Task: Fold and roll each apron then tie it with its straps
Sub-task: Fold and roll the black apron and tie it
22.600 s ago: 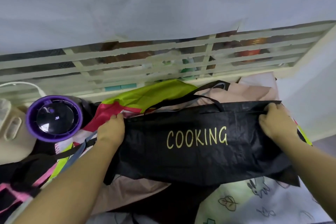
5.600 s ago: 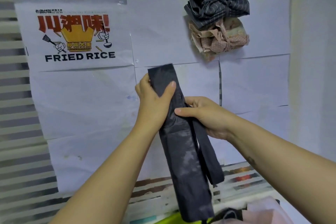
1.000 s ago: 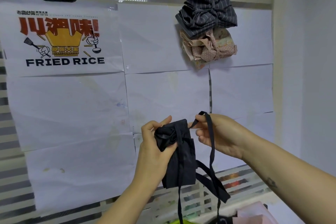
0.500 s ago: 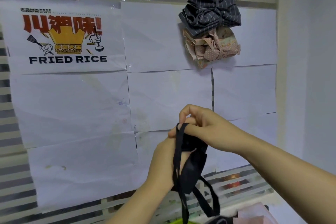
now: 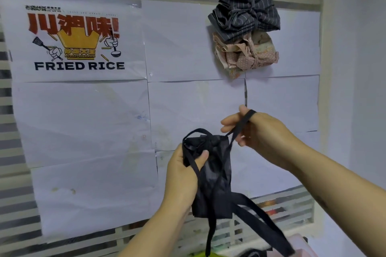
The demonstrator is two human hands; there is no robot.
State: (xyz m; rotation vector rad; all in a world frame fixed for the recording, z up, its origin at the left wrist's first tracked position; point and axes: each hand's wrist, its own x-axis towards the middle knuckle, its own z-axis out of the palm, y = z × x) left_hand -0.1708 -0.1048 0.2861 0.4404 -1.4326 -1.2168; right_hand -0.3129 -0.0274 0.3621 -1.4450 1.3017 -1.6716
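I hold the black apron (image 5: pixel 216 181), folded and rolled into a narrow upright bundle, up in front of the papered wall. My left hand (image 5: pixel 183 170) grips the bundle's left side, thumb pressed on its front. A thin black strap (image 5: pixel 240 126) runs from the bundle's top up to my right hand (image 5: pixel 258 131), which pinches it taut to the upper right. Another length of the strap loops over the bundle's top and crosses my left thumb. Wider straps (image 5: pixel 263 221) hang loose below the bundle.
Two tied apron bundles hang on the wall at upper right, a striped grey one (image 5: pixel 246 14) above a pink one (image 5: pixel 246 54). A "FRIED RICE" poster (image 5: pixel 77 41) is at upper left. A slatted partition (image 5: pixel 271 208) runs behind; bits of other aprons (image 5: pixel 217 254) show at the bottom edge.
My right hand has pulled the strap away from the bundle's top toward the upper right, leaving a loop round the roll. My left hand keeps its grip on the bundle.
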